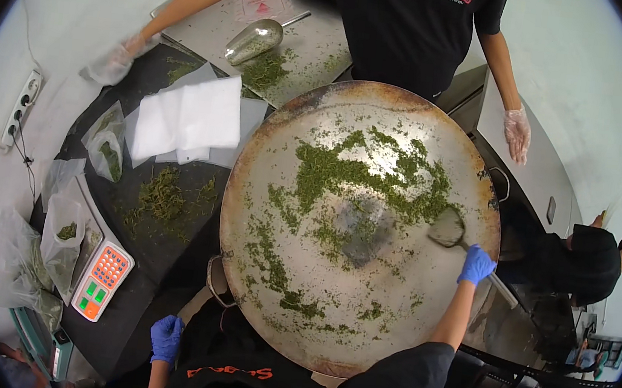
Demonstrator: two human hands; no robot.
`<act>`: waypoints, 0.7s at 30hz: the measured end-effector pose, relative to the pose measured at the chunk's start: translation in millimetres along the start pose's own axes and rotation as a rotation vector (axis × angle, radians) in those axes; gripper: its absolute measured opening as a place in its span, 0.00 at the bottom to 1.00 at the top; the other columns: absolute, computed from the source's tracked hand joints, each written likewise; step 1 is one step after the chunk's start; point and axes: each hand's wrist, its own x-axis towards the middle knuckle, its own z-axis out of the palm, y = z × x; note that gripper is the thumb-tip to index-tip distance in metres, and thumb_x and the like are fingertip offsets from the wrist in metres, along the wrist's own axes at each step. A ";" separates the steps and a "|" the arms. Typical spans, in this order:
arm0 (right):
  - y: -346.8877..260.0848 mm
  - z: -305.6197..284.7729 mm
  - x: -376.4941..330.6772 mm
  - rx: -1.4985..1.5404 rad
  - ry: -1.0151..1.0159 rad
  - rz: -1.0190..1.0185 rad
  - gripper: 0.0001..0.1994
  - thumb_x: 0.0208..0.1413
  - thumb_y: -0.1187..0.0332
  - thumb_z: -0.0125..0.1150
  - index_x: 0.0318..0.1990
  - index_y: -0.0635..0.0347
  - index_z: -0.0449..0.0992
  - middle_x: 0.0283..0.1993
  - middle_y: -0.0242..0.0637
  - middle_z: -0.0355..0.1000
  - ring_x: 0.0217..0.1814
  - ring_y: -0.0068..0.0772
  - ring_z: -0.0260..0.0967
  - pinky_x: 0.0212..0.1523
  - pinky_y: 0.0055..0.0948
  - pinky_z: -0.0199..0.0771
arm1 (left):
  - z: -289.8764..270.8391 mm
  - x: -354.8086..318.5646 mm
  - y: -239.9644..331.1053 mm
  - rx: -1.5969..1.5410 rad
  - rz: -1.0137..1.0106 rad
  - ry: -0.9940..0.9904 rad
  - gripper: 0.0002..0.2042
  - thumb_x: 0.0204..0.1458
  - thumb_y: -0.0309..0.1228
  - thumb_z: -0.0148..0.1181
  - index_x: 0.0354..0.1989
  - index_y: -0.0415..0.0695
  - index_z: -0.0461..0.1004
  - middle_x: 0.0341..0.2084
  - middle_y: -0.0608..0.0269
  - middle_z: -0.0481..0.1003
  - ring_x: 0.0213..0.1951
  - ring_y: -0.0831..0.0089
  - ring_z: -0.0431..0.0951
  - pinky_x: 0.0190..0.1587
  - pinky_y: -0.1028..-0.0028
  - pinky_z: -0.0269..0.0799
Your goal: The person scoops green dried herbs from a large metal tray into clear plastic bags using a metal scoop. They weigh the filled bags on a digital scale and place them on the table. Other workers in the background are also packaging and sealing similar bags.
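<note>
A very wide, round metal pan (399, 294) with a browned rim fills the middle. Chopped green leaves (320, 176) lie scattered in it, thickest in an arc across the far half. My right hand (476, 264), in a blue glove, grips the handle of a metal spatula (447, 228) at the pan's right side. The spatula's blade is over the pan's surface, next to the right end of the leaf arc, and slightly blurred. My left hand (166, 338), also blue-gloved, is curled closed at the lower left, apart from the pan; nothing shows in it.
Across the pan stands a person (411, 30) with clear-gloved hands spread. On the left are white sheets (190, 117), a leaf pile (163, 197), plastic bags (63, 240) and an orange-and-white scale (106, 282). A metal scoop (255, 40) lies farther back. Pan handles (218, 281) stick out.
</note>
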 end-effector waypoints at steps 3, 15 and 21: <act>-15.3 14.3 27.6 -0.006 0.019 0.001 0.15 0.50 0.61 0.44 0.19 0.47 0.77 0.21 0.39 0.73 0.22 0.38 0.72 0.30 0.40 0.64 | -1.5 -5.7 -2.1 0.029 0.003 0.004 0.08 0.46 0.27 0.53 0.18 0.39 0.69 0.14 0.54 0.67 0.19 0.60 0.68 0.24 0.69 0.63; -335.8 -26.6 -14.8 0.730 -0.273 -0.238 0.25 0.49 0.46 0.39 0.21 0.54 0.77 0.23 0.45 0.72 0.26 0.47 0.70 0.33 0.38 0.69 | -12.0 -16.0 0.9 0.075 -0.011 0.109 0.11 0.46 0.28 0.54 0.14 0.39 0.64 0.11 0.52 0.61 0.15 0.60 0.60 0.21 0.68 0.58; -293.4 -15.0 -14.2 0.803 -0.311 -0.206 0.25 0.48 0.44 0.42 0.23 0.53 0.78 0.24 0.45 0.72 0.28 0.47 0.70 0.35 0.37 0.69 | -7.1 -18.6 -18.7 -0.123 -0.117 0.101 0.10 0.46 0.28 0.54 0.16 0.39 0.67 0.12 0.53 0.64 0.16 0.61 0.64 0.22 0.69 0.61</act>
